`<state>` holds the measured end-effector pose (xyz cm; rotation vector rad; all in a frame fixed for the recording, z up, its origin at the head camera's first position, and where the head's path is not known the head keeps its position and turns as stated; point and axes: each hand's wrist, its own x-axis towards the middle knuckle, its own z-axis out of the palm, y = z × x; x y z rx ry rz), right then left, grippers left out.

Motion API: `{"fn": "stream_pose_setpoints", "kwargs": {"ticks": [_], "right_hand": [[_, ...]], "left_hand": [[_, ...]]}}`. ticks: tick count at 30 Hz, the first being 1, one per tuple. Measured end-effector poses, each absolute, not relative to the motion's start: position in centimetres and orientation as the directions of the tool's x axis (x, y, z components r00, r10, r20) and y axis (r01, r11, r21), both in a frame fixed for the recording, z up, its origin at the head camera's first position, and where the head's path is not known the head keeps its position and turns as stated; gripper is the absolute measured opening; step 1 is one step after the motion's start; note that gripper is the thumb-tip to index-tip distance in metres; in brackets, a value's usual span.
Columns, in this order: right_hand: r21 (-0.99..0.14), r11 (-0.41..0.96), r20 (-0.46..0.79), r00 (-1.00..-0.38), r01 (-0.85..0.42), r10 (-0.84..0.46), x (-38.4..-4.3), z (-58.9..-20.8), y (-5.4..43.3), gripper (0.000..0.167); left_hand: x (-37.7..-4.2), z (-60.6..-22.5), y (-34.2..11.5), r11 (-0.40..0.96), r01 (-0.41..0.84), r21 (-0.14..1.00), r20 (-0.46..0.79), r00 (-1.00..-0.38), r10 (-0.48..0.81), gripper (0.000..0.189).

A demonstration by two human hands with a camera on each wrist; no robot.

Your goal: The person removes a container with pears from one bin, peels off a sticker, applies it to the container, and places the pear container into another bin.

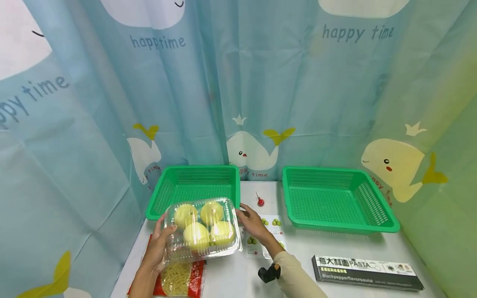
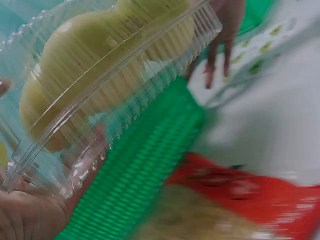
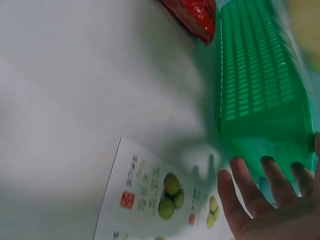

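Note:
A clear plastic clamshell box (image 1: 203,229) with several round yellow-green fruits (image 1: 195,236) inside is tilted over the front of the left green basket (image 1: 201,167). My left hand (image 1: 158,244) grips the box's left end, its thumb over the top. In the left wrist view, the palm and fingers lie under the box's ridged edge. My right hand (image 1: 255,225) is at the box's right end. Its fingers (image 3: 272,185) are spread and fairly straight in the right wrist view, beside the green basket's corner (image 3: 270,135).
A red packet of pasta (image 1: 177,279) lies below the box. Printed fruit cards (image 1: 273,229) lie under the right forearm, with a small red item (image 1: 260,202) behind. A second green basket (image 1: 339,225) stands right, a black-and-white pasta box (image 1: 367,273) in front. A curtain (image 1: 261,82) hangs behind.

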<state>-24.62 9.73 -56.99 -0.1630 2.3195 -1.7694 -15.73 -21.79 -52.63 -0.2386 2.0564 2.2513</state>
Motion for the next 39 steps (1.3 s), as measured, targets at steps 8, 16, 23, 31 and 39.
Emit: {"fn": "stream_pose_setpoints", "kwargs": {"ticks": [8,16,23,31,39], "right_hand": [[-0.959,0.282,-0.042,-0.97,-0.028,-0.238,-25.0,-57.1,11.5,0.058],[-0.95,0.31,-0.067,-0.963,-0.018,-0.262,-25.2,-56.5,14.0,0.052],[-0.903,0.406,0.004,-0.95,-0.137,-0.312,-25.1,-56.5,16.2,0.039],[-0.845,0.51,-0.058,-0.92,-0.161,-0.387,-24.8,-56.5,18.2,0.035],[-0.671,0.708,-0.145,-0.898,-0.22,-0.416,-23.8,-56.5,19.5,0.024]], "left_hand": [[-11.5,-55.2,-18.8,-0.295,-0.225,0.928,-0.209,-0.974,0.087,0.077],[-9.7,-58.5,-14.8,-0.223,-0.272,0.936,-0.233,-0.955,0.184,0.093],[-9.4,-60.7,-12.0,-0.191,-0.285,0.939,-0.244,-0.947,0.209,0.09],[-9.5,-61.7,-10.1,-0.104,-0.312,0.944,-0.283,-0.933,0.222,0.09],[-9.6,-61.1,-8.4,0.09,-0.24,0.966,-0.247,-0.966,0.077,0.09]]}}
